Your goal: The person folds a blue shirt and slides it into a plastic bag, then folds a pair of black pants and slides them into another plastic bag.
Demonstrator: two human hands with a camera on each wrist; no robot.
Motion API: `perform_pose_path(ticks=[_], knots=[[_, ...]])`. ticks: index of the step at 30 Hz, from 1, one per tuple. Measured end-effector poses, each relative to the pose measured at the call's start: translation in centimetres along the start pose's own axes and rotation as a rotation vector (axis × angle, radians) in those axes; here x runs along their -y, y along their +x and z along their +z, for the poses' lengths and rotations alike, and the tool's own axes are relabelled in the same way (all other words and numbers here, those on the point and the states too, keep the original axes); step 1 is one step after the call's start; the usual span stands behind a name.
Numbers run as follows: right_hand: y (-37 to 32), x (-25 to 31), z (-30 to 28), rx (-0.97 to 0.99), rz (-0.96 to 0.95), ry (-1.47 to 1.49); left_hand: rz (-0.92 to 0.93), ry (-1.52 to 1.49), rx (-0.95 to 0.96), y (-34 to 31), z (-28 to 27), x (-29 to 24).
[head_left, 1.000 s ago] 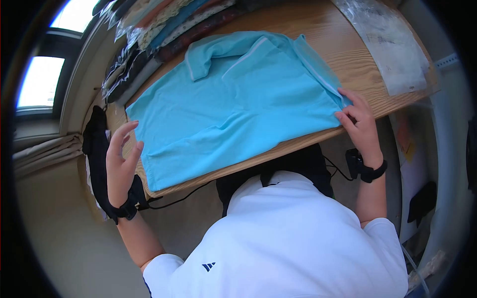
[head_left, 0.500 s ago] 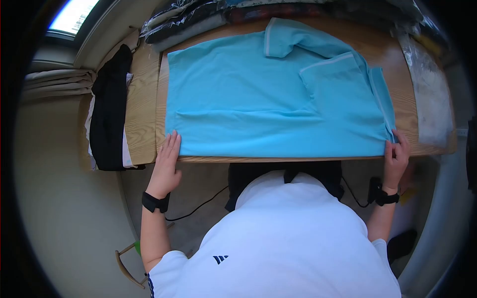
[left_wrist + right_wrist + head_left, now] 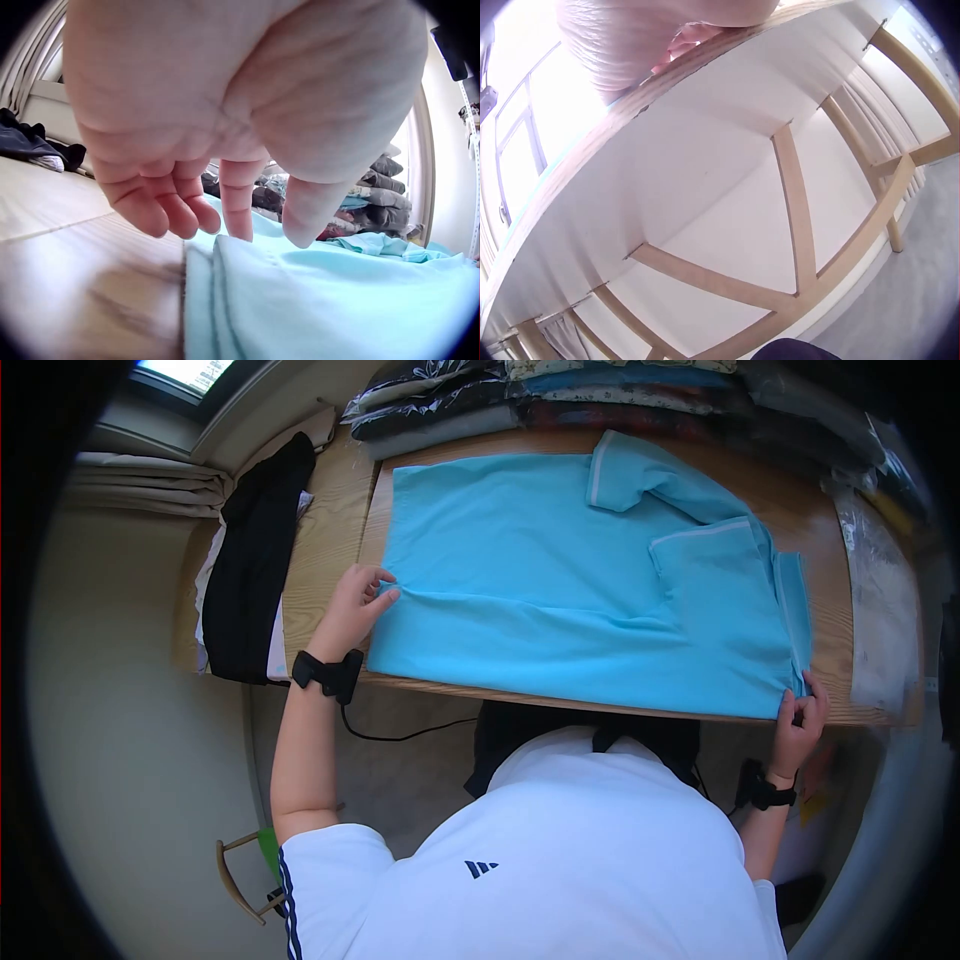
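Note:
A light blue polo shirt (image 3: 520,590) lies across the table, its hem to the left and its white-striped sleeves to the right. At the hem, my left hand (image 3: 352,606) has its thumb and index fingertips close over the cloth, where a crease begins. The left wrist view shows that thumb and index finger apart beside a raised fold (image 3: 247,300) of the shirt. My right hand (image 3: 800,726) pinches the shirt's near right corner at the table's front edge. In the right wrist view the tabletop hides most of its fingers.
Behind the shirt, bagged folded clothes (image 3: 440,410) are stacked. A black garment (image 3: 255,560) lies on the table's left part, and clear plastic bags (image 3: 880,600) on the right. The wooden table edge (image 3: 560,705) runs close before my body. A chair (image 3: 235,880) stands at lower left.
My left hand came down to the near left corner, then moved back along the hem, and a crease now runs from it. The right hand stayed at its corner. The head view has turned.

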State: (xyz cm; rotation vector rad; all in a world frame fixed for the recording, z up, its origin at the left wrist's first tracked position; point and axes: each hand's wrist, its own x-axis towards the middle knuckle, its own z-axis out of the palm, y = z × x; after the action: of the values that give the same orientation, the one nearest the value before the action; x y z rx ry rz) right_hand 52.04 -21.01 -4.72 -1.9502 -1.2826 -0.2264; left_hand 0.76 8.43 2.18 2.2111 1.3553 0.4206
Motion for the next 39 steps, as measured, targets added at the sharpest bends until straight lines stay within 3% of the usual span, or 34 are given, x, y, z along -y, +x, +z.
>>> perform_pose_path(ticks=[4,6,10,14,20,22,24,26,28,30,34,39], knots=[[0.1,0.3,-0.1,-0.015,-0.043,-0.026,-0.037,0.002,0.078,0.6,0.4,1.4],[0.1,0.2,-0.2,-0.015,-0.032,-0.021,-0.097,-0.125,0.037,0.6,0.6,2.2],[0.3,0.5,-0.1,-0.016,-0.056,-0.024,-0.108,-0.032,0.011,0.6,1.0,2.8],[0.3,0.4,-0.2,-0.007,-0.056,-0.018,-0.171,-0.150,-0.068,0.8,-0.4,-1.4],[0.3,0.3,-1.0,0.026,0.055,0.086,0.250,-0.217,-0.097,1.4,-3.9,-16.8],[0.0,-0.6,-1.7,-0.053,0.373,0.663,0.279,-0.180,-0.048,2.2,-3.6,-20.4],[0.4,-1.1,-2.6,-0.070,0.343,0.633,0.378,-0.210,0.020,3.8,-1.4,-23.0],[1.1,-1.4,-3.6,0.072,0.090,0.385,0.485,-0.192,0.153,6.3,0.5,-25.8],[1.1,-1.9,-3.8,0.099,0.066,0.382,0.494,-0.132,0.250,8.3,3.6,-27.9],[1.5,-1.2,-3.7,0.130,-0.047,0.342,0.626,0.082,0.323,10.7,6.6,-29.1],[1.7,-0.7,-3.5,0.208,-0.100,0.278,0.856,0.119,0.379,15.2,13.3,-29.5],[1.8,-0.8,-3.5,0.231,-0.128,0.210,0.918,0.287,0.361,17.2,18.2,-30.0]])
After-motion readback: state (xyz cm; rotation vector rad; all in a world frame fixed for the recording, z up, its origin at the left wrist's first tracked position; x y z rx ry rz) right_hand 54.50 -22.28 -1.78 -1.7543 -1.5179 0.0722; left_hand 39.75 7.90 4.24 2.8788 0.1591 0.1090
